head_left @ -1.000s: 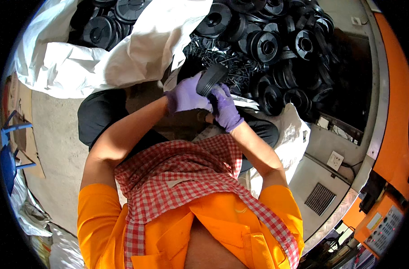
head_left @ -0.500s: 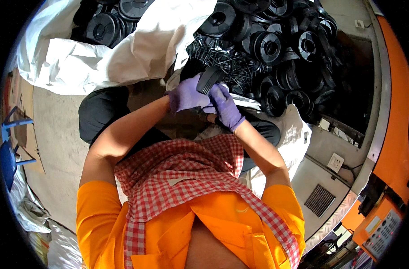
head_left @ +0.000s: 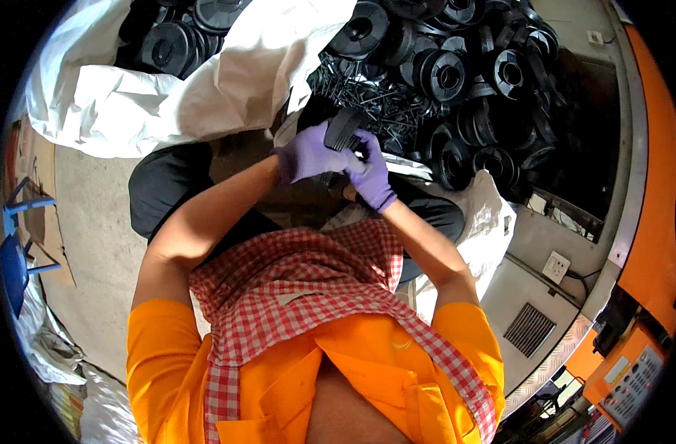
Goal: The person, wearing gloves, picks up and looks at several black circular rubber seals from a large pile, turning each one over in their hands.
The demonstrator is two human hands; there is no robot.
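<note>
Both my hands wear purple gloves and meet in front of my knees. My left hand [head_left: 308, 155] is wrapped round a small stack of ribbed black plastic discs [head_left: 345, 129], seen edge-on. Close against the stack's right side, my right hand [head_left: 372, 175] has its fingers bent inward. A dark bit shows between its fingers and thumb, too small to name. Just beyond the hands lies a heap of thin black plastic sticks [head_left: 379, 100]. Black plastic spools [head_left: 449, 77] are piled around that heap.
A white woven sack [head_left: 168, 100] with more black discs [head_left: 168, 48] stands at the left. Orange machinery [head_left: 660, 163] with a control panel [head_left: 630, 381] and a grey cabinet [head_left: 527, 296] line the right. A blue stool [head_left: 14, 266] is at the far left.
My right hand has drawn slightly down and left, its fingers more curled beside the stack. My left hand still holds the discs in nearly the same place.
</note>
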